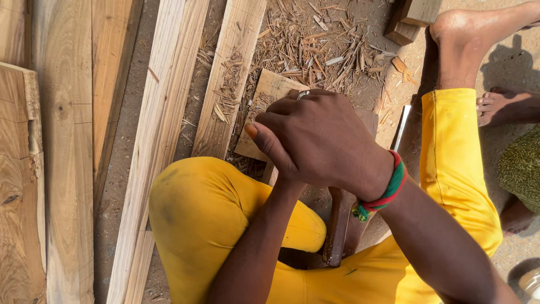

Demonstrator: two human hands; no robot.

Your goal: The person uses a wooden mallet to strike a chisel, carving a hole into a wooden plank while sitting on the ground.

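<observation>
Sandy ground [517,67] carries the work area, strewn with wood chips [320,45] at 12 o'clock. Long planks [62,169] lie at 9 o'clock; a narrower board [230,79] runs toward 11 o'clock. An offcut block [413,17] sits at 1 o'clock. Another person's bare foot [503,106] rests at 3 o'clock. Right hand [320,141] is closed over the left hand, which it hides almost entirely; left grip state cannot be determined. A small wooden workpiece [270,90] lies directly beneath and beyond both hands, partly covered by them.
</observation>
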